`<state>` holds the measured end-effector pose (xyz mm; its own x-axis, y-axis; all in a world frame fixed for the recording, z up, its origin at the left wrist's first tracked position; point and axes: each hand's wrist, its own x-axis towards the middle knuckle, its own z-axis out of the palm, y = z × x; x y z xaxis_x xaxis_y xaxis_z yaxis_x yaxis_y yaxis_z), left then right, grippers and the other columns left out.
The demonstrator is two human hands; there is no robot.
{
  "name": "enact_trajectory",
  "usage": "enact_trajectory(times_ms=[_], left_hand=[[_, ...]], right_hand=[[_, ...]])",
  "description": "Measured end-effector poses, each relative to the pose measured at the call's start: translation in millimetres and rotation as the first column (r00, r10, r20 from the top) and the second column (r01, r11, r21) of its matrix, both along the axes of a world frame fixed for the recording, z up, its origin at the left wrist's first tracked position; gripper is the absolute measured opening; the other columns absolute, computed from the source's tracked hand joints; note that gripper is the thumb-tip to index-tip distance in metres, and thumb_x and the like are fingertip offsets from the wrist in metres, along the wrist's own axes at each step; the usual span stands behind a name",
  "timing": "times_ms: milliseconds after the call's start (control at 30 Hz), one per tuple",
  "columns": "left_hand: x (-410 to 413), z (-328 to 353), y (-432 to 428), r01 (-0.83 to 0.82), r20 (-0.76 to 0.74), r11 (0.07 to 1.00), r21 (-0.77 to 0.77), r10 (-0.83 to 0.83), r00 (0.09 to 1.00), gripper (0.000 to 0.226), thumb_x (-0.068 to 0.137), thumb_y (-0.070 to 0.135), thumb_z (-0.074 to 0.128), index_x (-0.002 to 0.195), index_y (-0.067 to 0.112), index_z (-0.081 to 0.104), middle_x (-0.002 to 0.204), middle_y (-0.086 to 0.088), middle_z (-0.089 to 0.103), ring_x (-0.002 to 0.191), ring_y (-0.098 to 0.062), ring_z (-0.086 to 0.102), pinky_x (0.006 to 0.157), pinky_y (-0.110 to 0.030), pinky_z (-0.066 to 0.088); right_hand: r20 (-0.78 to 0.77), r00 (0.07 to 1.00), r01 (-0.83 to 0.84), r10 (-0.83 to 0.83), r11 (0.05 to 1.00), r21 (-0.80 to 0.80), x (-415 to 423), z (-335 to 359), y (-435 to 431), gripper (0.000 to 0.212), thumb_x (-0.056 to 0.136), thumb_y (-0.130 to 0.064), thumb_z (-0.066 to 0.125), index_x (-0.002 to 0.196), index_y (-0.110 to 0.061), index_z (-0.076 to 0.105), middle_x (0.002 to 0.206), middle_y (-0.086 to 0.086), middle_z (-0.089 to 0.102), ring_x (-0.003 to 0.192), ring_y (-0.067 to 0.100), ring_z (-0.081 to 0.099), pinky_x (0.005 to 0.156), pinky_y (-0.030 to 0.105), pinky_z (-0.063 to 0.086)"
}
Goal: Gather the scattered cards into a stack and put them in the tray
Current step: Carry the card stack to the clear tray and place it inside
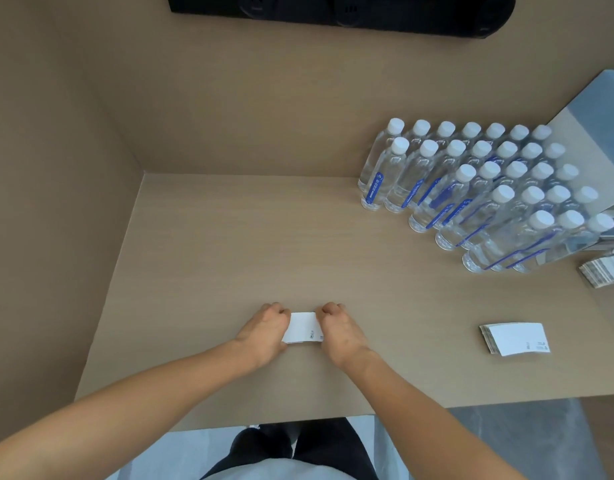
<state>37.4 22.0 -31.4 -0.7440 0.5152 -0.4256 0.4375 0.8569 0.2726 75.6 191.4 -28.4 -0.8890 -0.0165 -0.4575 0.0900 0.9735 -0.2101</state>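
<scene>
A small stack of white cards (302,328) lies on the tan table (229,244), squeezed between both hands. My left hand (265,330) presses its left end and my right hand (338,329) presses its right end, fingers curled around the edges. A second, thicker stack of cards (513,338) rests on the table to the right, apart from my hands. A third pile of cards (603,271) sits at the far right edge. I cannot make out a tray with certainty.
Several rows of clear water bottles (489,188) with white caps stand at the back right. A grey box-like object (599,109) rises behind them. Beige walls enclose the table at the left and back. The table's front edge runs just above my dark trousers.
</scene>
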Motion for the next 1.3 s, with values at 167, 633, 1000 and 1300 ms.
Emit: enact_trajectory(times_ms=[167, 633, 1000, 1300], left_hand=[[0, -1, 3, 0.073, -0.015, 0.995, -0.074, -0.075, 0.997, 0.024, 0.087, 0.013, 0.063, 0.11, 0.006, 0.058, 0.118, -0.011, 0.054, 0.113, -0.026, 0.051, 0.091, -0.032, 0.05], [40, 26, 40, 0.164, -0.014, 0.972, -0.166, -0.169, 0.986, 0.043, 0.077, 0.026, 0.075, 0.113, 0.005, 0.061, 0.121, -0.012, 0.053, 0.112, -0.027, 0.055, 0.086, -0.032, 0.049], [154, 70, 175, 0.269, -0.078, 0.955, -0.125, -0.28, 0.957, 0.041, 0.076, 0.027, 0.076, 0.108, 0.006, 0.062, 0.116, -0.01, 0.054, 0.104, -0.027, 0.057, 0.079, -0.033, 0.049], [251, 78, 285, 0.363, -0.092, 0.929, -0.074, -0.369, 0.925, 0.047, 0.072, 0.027, 0.077, 0.112, 0.006, 0.063, 0.115, -0.011, 0.055, 0.102, -0.029, 0.059, 0.077, -0.033, 0.049]], right_hand=[[0.024, 0.999, -0.037, 0.036, 0.999, 0.04, 6, 6, 2, 0.037, 0.081, 0.007, 0.053, 0.117, -0.003, 0.05, 0.123, 0.012, 0.046, 0.114, 0.029, 0.047, 0.076, 0.032, 0.043], [-0.045, 0.999, -0.003, 0.001, 0.999, -0.042, 68, 20, 34, 0.029, 0.084, -0.001, 0.057, 0.114, -0.004, 0.056, 0.118, 0.012, 0.057, 0.118, 0.029, 0.047, 0.091, 0.038, 0.048], [-0.105, 0.969, 0.218, -0.224, 0.974, -0.068, 208, 62, 161, 0.033, 0.078, -0.006, 0.062, 0.11, -0.012, 0.056, 0.111, 0.011, 0.056, 0.099, 0.032, 0.059, 0.082, 0.037, 0.053], [-0.14, 0.943, 0.303, -0.302, 0.953, -0.014, 322, 72, 262, 0.031, 0.078, -0.008, 0.065, 0.107, -0.012, 0.056, 0.112, 0.01, 0.058, 0.106, 0.031, 0.057, 0.087, 0.041, 0.052]])
